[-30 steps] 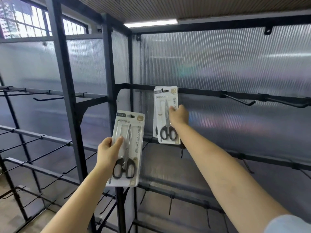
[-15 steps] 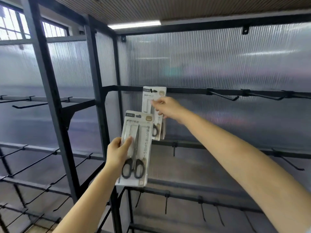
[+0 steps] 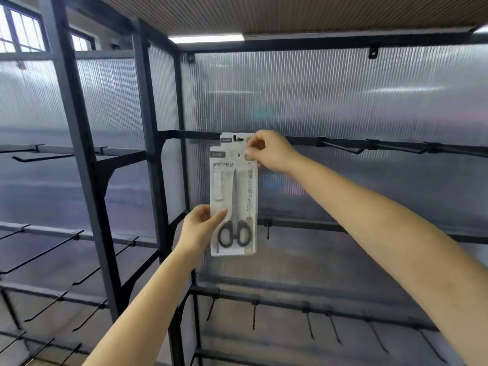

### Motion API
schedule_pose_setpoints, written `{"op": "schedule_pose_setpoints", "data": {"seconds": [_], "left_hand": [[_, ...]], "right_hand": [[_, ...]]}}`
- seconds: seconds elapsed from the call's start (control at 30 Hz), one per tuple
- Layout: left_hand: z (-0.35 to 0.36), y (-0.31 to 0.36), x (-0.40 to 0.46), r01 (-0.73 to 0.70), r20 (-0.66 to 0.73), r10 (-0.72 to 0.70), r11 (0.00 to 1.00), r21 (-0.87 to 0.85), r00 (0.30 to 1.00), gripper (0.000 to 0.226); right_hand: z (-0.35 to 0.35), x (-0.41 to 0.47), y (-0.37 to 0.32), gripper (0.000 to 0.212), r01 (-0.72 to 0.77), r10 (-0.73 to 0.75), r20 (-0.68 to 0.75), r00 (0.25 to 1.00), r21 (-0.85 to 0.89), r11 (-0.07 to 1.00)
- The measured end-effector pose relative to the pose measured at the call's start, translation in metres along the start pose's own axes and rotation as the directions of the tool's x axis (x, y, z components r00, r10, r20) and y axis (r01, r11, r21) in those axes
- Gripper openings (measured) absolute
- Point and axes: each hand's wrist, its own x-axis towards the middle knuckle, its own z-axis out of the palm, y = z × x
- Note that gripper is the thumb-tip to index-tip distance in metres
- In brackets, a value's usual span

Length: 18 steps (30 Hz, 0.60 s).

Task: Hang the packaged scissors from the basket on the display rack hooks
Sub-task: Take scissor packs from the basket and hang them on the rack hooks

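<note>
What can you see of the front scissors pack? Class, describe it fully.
The front scissors pack is a tall white card under clear plastic, holding black-handled scissors with blades pointing up. It stands upright, overlapping a second pack on the top rail. The left hand grips its lower left edge; the right hand pinches its top right corner.

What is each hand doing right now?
Left hand: grips the front scissors pack low down.
Right hand: pinches that pack's top corner.

A shop: black display rack (image 3: 148, 180) with rows of hooks (image 3: 340, 148) and carded scissors (image 3: 233, 202).
</note>
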Motion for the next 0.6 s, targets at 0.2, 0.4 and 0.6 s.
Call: {"op": "schedule_pose_setpoints", "data": {"seconds": [0.2, 0.4, 0.6], "left_hand": [[-0.001, -0.014, 0.015, 0.0, -0.034, 0.0, 1.0, -0.011, 0.999, 0.013], [0.003, -0.01, 0.039, -0.027, -0.064, 0.024, 0.999, -0.045, 0.998, 0.015], [0.005, -0.017, 0.055, -0.034, -0.075, 0.03, 0.998, -0.059, 0.997, 0.012]], "right_hand": [[0.001, 0.025, -0.003, 0.008, 0.005, -0.01, -0.103, 0.995, -0.052, 0.999], [0.005, 0.051, -0.001, 0.013, -0.037, 0.012, -0.18, 0.984, -0.135, 0.99], [0.005, 0.057, 0.009, 0.014, -0.06, 0.035, -0.201, 0.979, -0.121, 0.991]]}}
